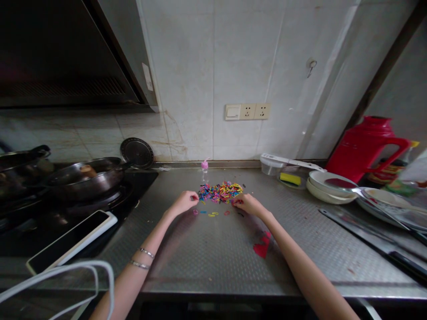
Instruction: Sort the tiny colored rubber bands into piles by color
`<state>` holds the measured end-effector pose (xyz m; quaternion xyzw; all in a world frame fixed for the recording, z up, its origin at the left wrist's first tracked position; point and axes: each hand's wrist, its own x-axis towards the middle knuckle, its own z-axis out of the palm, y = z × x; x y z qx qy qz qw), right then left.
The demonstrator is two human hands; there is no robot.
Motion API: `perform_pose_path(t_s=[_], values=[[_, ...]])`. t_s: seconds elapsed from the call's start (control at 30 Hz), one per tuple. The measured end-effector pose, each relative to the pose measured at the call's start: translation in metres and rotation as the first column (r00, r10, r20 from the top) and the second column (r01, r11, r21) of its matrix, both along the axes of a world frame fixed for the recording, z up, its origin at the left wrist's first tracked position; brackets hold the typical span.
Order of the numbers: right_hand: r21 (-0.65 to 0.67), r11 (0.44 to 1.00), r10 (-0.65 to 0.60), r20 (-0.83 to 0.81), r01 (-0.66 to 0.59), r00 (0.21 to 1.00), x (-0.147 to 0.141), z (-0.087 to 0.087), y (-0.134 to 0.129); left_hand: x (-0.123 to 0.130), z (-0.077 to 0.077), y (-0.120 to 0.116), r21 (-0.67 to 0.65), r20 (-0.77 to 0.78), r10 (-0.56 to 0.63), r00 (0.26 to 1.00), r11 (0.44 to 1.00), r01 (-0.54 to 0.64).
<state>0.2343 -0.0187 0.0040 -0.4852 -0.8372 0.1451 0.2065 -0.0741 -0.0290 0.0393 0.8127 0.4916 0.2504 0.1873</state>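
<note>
Two bare hands work at a steel counter, reaching from the bottom of the view to either side of a pile of tiny loops in many colours. The pile lies mid-counter, near the tiled wall. The left hand is at its left edge, fingers curled and thumb and fingertips brought close together; whether they pinch a loop is too small to tell. The right hand is at the right edge, fingers bent and bunched toward the thumb, with a spot of red at the tips; I cannot tell if it is gripped. Between the hands, on the near side of the pile, lies a loose row: a pink loop, a blue loop, yellow loops, a reddish loop and a black loop. Behind the pile stands a small clear bottle with a pink top. A red scrap lies beside the right forearm. Two silver bands circle the left forearm. To the left are a pan on the stove and a phone; to the right, a yellow sponge, stacked bowls, a knife and a tilted-looking red flask.
</note>
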Motion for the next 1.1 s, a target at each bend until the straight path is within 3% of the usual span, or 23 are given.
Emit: perform_pose_path(t_s=[0.2, 0.4, 0.57, 1.1], values=[[0.032, 0.999, 0.028, -0.069, -0.025, 0.997, -0.004, 0.006, -0.003, 0.014, -0.005, 0.020, -0.015, -0.030, -0.033, 0.999, 0.999, 0.033], [0.006, 0.979, 0.201, -0.125, -0.202, 0.972, -0.017, 0.016, -0.014, 0.020, -0.013, 0.035, -0.073, -0.153, -0.089, 0.984, 0.994, 0.079], [-0.071, 0.941, 0.321, -0.108, -0.330, 0.941, -0.023, 0.019, -0.022, 0.017, -0.016, 0.033, -0.071, -0.201, -0.069, 0.977, 0.996, 0.056], [-0.001, 0.997, 0.079, -0.090, -0.079, 0.993, -0.008, 0.010, -0.012, 0.015, -0.017, 0.024, -0.010, -0.222, 0.027, 0.975, 0.999, -0.030]])
